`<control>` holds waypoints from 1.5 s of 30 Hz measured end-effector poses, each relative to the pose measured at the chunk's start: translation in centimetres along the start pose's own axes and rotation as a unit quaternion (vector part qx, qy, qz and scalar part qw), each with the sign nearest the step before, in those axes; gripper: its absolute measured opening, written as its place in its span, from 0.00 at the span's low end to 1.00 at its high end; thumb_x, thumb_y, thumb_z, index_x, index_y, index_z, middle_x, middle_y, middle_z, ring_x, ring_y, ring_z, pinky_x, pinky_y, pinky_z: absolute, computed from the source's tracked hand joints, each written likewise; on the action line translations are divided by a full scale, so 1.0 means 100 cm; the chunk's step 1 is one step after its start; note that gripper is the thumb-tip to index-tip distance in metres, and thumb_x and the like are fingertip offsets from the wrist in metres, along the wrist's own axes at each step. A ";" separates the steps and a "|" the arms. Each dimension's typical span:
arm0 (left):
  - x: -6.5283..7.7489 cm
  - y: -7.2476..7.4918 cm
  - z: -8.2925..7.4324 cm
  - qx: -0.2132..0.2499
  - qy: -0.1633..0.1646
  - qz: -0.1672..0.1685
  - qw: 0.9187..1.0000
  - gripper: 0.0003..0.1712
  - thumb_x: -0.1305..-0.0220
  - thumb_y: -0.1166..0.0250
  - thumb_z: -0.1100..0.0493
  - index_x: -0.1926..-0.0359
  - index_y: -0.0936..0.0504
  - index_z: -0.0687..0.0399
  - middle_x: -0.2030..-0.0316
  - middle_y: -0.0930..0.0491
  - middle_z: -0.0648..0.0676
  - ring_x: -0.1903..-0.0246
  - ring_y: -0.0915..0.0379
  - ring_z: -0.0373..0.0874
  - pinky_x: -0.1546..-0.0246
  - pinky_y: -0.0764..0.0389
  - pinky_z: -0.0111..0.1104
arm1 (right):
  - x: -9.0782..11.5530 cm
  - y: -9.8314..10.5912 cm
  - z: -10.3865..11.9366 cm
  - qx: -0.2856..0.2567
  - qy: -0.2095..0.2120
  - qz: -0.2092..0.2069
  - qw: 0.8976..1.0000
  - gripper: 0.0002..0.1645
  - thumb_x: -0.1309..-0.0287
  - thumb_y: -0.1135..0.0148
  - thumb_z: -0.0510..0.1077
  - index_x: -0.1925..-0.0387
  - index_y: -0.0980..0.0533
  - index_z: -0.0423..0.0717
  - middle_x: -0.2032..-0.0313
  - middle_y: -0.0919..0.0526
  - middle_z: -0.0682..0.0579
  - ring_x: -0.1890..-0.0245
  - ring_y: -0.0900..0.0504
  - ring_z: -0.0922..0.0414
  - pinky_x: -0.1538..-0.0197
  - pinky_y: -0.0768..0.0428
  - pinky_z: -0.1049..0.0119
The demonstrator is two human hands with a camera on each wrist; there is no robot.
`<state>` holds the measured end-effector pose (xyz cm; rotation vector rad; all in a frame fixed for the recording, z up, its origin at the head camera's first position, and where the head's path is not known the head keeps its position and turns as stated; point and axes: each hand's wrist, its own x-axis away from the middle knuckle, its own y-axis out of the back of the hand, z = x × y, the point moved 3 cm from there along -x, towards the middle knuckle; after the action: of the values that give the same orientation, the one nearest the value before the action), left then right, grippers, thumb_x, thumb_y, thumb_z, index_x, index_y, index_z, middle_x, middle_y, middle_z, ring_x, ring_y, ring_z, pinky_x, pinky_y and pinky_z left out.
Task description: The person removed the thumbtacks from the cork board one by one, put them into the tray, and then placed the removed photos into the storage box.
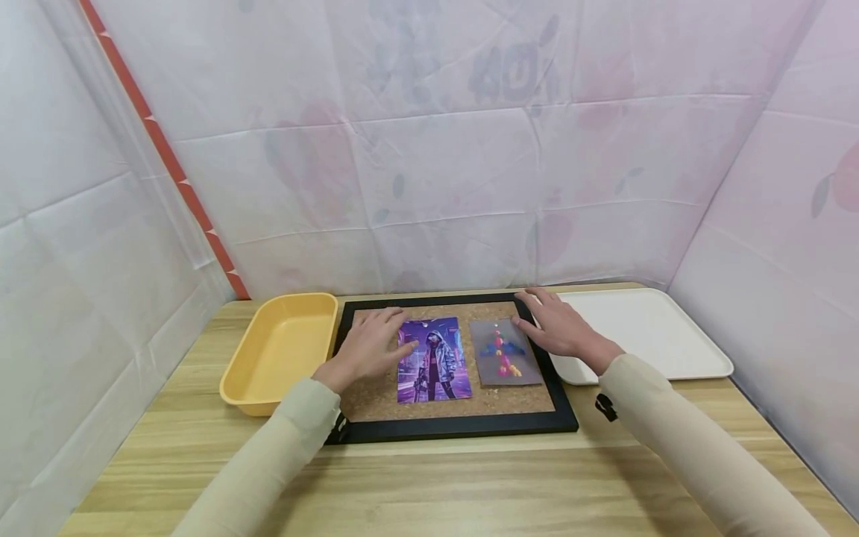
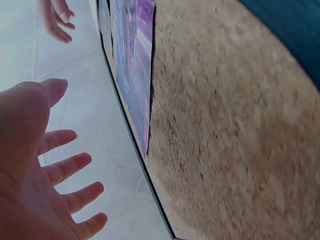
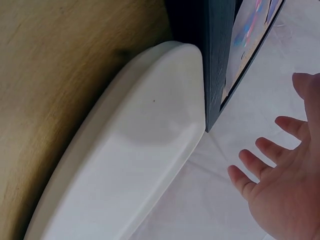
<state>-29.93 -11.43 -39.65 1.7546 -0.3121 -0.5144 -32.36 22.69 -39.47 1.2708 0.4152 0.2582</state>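
Observation:
A black-framed cork board (image 1: 376,406) lies flat on the wooden table. On its cork are two pictures: a purple picture of a hooded figure (image 1: 435,362) left of centre and a grey picture with colourful shapes (image 1: 505,354) on the right. My left hand (image 1: 369,344) hovers over the board's left part, beside the purple picture. In the left wrist view, that hand's fingers (image 2: 75,167) are spread and hold nothing. My right hand (image 1: 560,328) is above the board's right edge, near the grey picture. Its fingers (image 3: 272,149) are spread too, with nothing held.
A yellow tray (image 1: 278,358) stands left of the board, and a white tray (image 1: 637,328) lies to its right, close to the frame. White patterned sheeting (image 1: 436,164) hangs behind and at both sides of the wooden table (image 1: 470,485).

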 end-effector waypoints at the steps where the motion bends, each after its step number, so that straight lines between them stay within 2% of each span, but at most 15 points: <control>1: 0.000 -0.001 -0.001 0.001 -0.001 0.002 1.000 0.39 0.27 0.41 0.38 0.25 0.32 0.54 0.26 0.34 0.59 0.27 0.41 0.61 0.28 0.43 0.62 | 0.000 0.000 0.000 -0.001 0.000 0.001 1.000 0.37 0.24 0.46 0.53 0.25 0.39 0.36 0.27 0.39 0.30 0.29 0.38 0.30 0.33 0.36 0.30; 7: -0.002 -0.006 -0.010 0.014 -0.009 0.010 1.000 0.39 0.28 0.40 0.38 0.24 0.33 0.50 0.26 0.35 0.58 0.26 0.42 0.61 0.28 0.44 0.63 | -0.004 0.001 0.001 -0.010 0.005 0.005 1.000 0.35 0.25 0.43 0.51 0.28 0.35 0.33 0.30 0.36 0.30 0.30 0.36 0.32 0.33 0.34 0.33; 20: -0.007 -0.013 -0.032 0.031 -0.029 0.060 0.997 0.39 0.26 0.42 0.37 0.23 0.34 0.50 0.24 0.39 0.58 0.24 0.46 0.60 0.27 0.49 0.63 | -0.015 -0.003 0.001 -0.032 0.017 0.019 0.999 0.30 0.27 0.40 0.49 0.33 0.29 0.32 0.36 0.28 0.32 0.35 0.29 0.35 0.35 0.29 0.37; 27: -0.010 -0.017 -0.045 0.010 -0.037 0.097 0.995 0.40 0.26 0.45 0.34 0.22 0.36 0.48 0.22 0.43 0.58 0.23 0.50 0.61 0.27 0.49 0.63 | -0.017 -0.005 0.001 -0.045 0.024 0.030 0.998 0.29 0.27 0.40 0.46 0.34 0.29 0.32 0.37 0.27 0.32 0.37 0.27 0.35 0.36 0.29 0.37; 33: -0.013 -0.018 -0.057 0.018 -0.047 0.128 0.991 0.41 0.25 0.46 0.35 0.20 0.41 0.49 0.21 0.45 0.57 0.22 0.53 0.59 0.26 0.50 0.63 | -0.019 -0.004 0.000 -0.057 0.031 0.028 0.997 0.28 0.27 0.39 0.44 0.34 0.29 0.31 0.39 0.26 0.33 0.39 0.26 0.36 0.38 0.27 0.37; 45: -0.018 -0.029 -0.075 -0.011 -0.057 0.165 0.985 0.42 0.23 0.51 0.35 0.18 0.47 0.50 0.19 0.51 0.54 0.20 0.59 0.56 0.23 0.55 0.58 | -0.022 -0.010 -0.002 -0.073 0.045 0.036 0.996 0.23 0.29 0.39 0.40 0.38 0.26 0.31 0.42 0.22 0.33 0.42 0.23 0.36 0.40 0.25 0.39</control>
<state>-27.92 -3.50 -40.79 1.6124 -0.6622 -0.3755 -34.46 21.72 -40.16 1.1348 0.4193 0.4008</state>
